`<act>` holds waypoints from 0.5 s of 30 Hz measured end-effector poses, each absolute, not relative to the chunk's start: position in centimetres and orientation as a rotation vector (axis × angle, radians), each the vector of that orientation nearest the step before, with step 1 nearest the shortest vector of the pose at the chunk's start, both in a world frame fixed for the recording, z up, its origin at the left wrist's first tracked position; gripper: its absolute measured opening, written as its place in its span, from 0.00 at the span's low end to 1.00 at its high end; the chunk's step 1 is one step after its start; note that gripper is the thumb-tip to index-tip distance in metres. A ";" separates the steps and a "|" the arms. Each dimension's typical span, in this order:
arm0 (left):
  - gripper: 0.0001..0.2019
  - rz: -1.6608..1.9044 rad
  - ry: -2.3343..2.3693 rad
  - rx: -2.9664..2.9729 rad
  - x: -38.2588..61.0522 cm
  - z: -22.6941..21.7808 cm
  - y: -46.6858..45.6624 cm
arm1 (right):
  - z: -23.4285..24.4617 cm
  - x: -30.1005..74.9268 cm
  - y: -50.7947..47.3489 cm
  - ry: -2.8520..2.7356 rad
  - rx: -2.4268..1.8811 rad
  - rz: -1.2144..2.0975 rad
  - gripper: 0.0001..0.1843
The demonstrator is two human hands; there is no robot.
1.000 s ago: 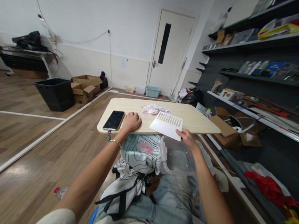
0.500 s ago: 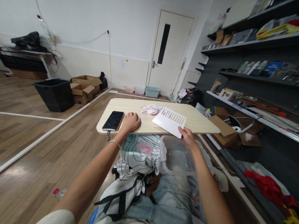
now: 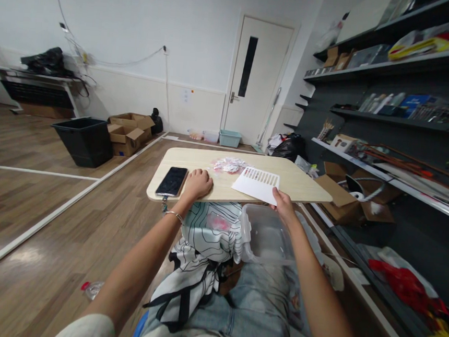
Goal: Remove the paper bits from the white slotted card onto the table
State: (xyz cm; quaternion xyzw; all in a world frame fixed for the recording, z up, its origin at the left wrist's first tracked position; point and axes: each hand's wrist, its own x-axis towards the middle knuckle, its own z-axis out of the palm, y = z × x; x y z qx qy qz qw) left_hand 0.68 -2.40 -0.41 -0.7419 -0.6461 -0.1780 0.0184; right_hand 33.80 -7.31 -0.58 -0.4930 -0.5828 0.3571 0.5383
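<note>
My right hand (image 3: 283, 205) pinches the near right corner of a white card (image 3: 256, 184) with a row of slots cut along its far edge. The card is held over the front of a small pale wooden table (image 3: 302, 183). Behind it lies a pile of small white and pink pieces (image 3: 229, 165), too small to name. On the table's left part rests my left hand (image 3: 198, 183), palm down, fingers loosely bent and apart, nothing visible in them. A black phone (image 3: 172, 180) lies just left of that hand.
Below the table's front edge stand a clear plastic bin (image 3: 267, 238) and a patterned cloth (image 3: 210, 238) with a pink packet (image 3: 219, 222) on it. A black trash bin (image 3: 82, 143) and cardboard boxes (image 3: 129, 134) are at left. Loaded shelves (image 3: 401, 121) line the right.
The card has tilted flatter and its far edge is lower. My right hand has shifted slightly, while my left hand stays in place on the table.
</note>
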 end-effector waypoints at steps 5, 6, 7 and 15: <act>0.21 -0.556 -2.017 -2.294 0.8 -0.4 -2.4 | -0.8 34.2 -7.6 -1.408 -1.124 0.906 0.27; 0.21 -0.558 -2.018 -2.294 0.8 -0.4 -2.4 | -0.9 34.4 -7.6 -1.402 -1.097 0.925 0.26; 0.21 -0.558 -2.018 -2.295 0.8 -0.4 -2.4 | -0.9 34.5 -7.6 -1.398 -1.073 0.945 0.24; 0.21 -0.549 -1.999 -2.292 0.6 -0.7 -2.1 | -0.9 34.5 -7.7 -1.446 -1.059 0.979 0.21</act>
